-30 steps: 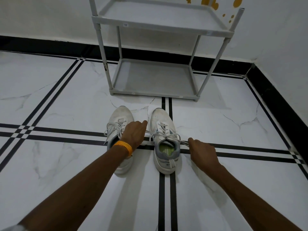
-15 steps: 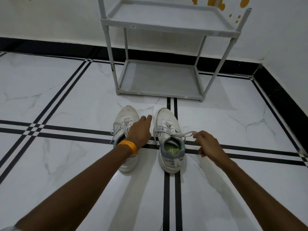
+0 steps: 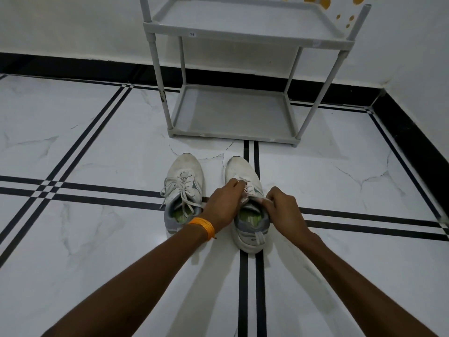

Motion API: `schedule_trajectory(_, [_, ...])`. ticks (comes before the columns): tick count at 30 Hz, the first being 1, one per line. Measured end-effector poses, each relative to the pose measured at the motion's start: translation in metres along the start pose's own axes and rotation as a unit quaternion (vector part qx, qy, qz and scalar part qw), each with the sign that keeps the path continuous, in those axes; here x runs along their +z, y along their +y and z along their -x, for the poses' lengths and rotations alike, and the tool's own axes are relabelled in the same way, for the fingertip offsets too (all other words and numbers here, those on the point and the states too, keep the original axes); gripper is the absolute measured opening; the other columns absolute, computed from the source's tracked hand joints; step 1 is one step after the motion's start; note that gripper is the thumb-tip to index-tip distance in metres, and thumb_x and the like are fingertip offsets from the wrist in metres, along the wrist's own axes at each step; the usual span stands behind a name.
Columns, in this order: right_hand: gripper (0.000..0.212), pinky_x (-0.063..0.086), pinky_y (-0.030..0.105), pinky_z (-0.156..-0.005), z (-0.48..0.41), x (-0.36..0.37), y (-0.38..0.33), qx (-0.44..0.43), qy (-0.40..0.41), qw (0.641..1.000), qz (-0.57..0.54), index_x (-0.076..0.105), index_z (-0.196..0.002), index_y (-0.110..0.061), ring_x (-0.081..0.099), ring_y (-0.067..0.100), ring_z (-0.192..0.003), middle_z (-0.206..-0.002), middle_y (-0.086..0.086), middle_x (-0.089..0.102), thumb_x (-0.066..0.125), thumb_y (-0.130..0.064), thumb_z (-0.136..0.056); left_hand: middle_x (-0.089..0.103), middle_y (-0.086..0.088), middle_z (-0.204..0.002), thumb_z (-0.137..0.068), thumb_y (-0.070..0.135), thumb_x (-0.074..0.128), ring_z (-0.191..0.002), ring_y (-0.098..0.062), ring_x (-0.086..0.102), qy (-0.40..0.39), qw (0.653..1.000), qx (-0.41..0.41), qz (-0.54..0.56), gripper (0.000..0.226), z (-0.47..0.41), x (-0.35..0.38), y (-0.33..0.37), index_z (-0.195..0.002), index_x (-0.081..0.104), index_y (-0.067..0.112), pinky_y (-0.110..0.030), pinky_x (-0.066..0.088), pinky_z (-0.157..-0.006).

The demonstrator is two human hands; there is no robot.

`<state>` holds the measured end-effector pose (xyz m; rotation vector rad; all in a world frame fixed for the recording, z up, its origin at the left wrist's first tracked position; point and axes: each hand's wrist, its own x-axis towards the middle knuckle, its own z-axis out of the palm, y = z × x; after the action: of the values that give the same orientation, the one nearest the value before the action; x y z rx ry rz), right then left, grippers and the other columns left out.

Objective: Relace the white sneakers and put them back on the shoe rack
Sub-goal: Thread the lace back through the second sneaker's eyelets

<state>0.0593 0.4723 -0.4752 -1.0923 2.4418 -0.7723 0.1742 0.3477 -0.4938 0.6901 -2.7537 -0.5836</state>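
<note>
Two white sneakers stand side by side on the floor, toes toward the rack. The left sneaker [image 3: 182, 190] has loose laces hanging over its opening. Both hands meet over the tongue of the right sneaker [image 3: 244, 170]. My left hand [image 3: 222, 206], with an orange band at the wrist, pinches that shoe's lace near the eyelets. My right hand [image 3: 283, 207] pinches the lace [image 3: 252, 194] on the other side. The grey shoe rack [image 3: 233, 136] stands just beyond the shoes, both shelves bare.
White marble floor with black stripes [image 3: 102, 190]. A black skirting [image 3: 410, 139] and white wall close off the right side and the back, forming a corner behind the rack.
My hands had the lace stretched out to either side of the right sneaker; both have come in and now meet over its tongue. The view has shifted slightly.
</note>
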Motion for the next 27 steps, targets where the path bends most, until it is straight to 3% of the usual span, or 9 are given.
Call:
schedule_trajectory(3, [0.032,0.048,0.034,-0.066,-0.005,0.0,0.005,0.028,-0.008,0.996,-0.087,0.058,-0.085,-0.008,0.058,0.02,-0.073,-0.079,0.006,0.062,0.05,-0.035,-0.099,0.064,-0.015,-0.108,-0.097,0.023,0.043,-0.092,-0.039,0.062,0.017,0.998,-0.051,-0.014,0.026,0.002,0.009,0.004,-0.12,0.048,0.012,-0.041,0.046,-0.071])
schedule_trajectory(4, [0.037,0.046,0.032,-0.063,-0.007,0.0,0.005,0.032,-0.015,0.995,-0.092,0.057,-0.08,-0.008,0.056,0.019,-0.07,-0.075,0.006,0.06,0.048,-0.038,-0.1,0.067,-0.015,-0.1,-0.099,0.027,0.04,-0.087,-0.037,0.063,0.036,0.997,-0.072,-0.014,0.024,0.002,0.011,0.005,-0.112,0.053,0.012,-0.04,0.047,-0.069])
schedule_trajectory(7, [0.046,0.039,0.027,-0.056,-0.01,0.006,0.002,0.045,-0.017,0.993,-0.106,0.049,-0.061,-0.017,0.048,0.015,-0.056,-0.058,0.0,0.051,0.051,-0.046,-0.096,0.07,-0.012,-0.078,-0.1,0.045,0.033,-0.071,-0.03,0.063,0.049,0.986,-0.15,0.056,0.05,0.004,0.017,0.002,-0.081,0.065,0.011,-0.035,0.047,-0.063])
schedule_trajectory(11, [0.049,0.038,0.031,-0.055,-0.015,0.015,0.0,0.126,0.019,0.966,-0.224,0.048,-0.052,-0.016,0.045,0.016,-0.051,-0.051,0.002,0.048,0.067,-0.046,-0.086,0.065,-0.009,-0.061,-0.094,0.042,0.051,-0.058,-0.021,0.056,0.096,0.925,-0.273,0.245,0.048,0.003,0.024,0.012,-0.065,0.068,0.008,-0.027,0.039,-0.056])
schedule_trajectory(14, [0.037,0.037,0.032,-0.056,-0.018,0.026,-0.003,0.177,0.068,0.935,-0.301,0.053,-0.054,-0.011,0.044,0.02,-0.056,-0.055,0.008,0.049,0.069,-0.028,-0.083,0.05,-0.003,-0.047,-0.083,0.031,0.062,-0.047,-0.015,0.042,0.161,0.887,-0.308,0.304,0.04,-0.001,0.023,0.015,-0.052,0.058,0.006,-0.029,0.037,-0.05])
schedule_trajectory(18, [0.041,0.029,0.028,-0.053,-0.015,0.041,-0.004,0.206,0.133,0.907,-0.343,0.04,-0.049,-0.016,0.033,0.015,-0.053,-0.052,0.002,0.037,0.063,-0.011,-0.082,0.032,0.002,-0.039,-0.077,0.018,0.056,-0.04,-0.012,0.029,0.165,0.919,-0.274,0.233,0.037,-0.004,0.023,0.005,-0.045,0.039,0.011,-0.027,0.024,-0.048])
schedule_trajectory(22, [0.045,0.024,0.029,-0.053,-0.014,0.047,-0.001,0.187,0.186,0.915,-0.305,0.029,-0.05,-0.018,0.027,0.016,-0.056,-0.054,0.003,0.028,0.062,-0.006,-0.079,0.051,-0.025,-0.048,-0.07,0.02,0.048,-0.049,-0.041,0.05,0.156,0.931,-0.254,0.209,0.03,-0.002,0.025,-0.004,-0.045,0.032,0.016,-0.029,0.027,-0.052])
schedule_trajectory(27, [0.051,0.024,0.029,-0.053,-0.014,0.047,-0.001,0.146,0.177,0.929,-0.292,0.028,-0.047,-0.019,0.026,0.015,-0.053,-0.05,-0.001,0.026,0.062,-0.003,-0.082,0.058,-0.027,-0.055,-0.071,0.021,0.048,-0.056,-0.044,0.056,0.136,0.945,-0.236,0.18,0.026,-0.002,0.026,-0.009,-0.049,0.036,0.014,-0.032,0.035,-0.052])
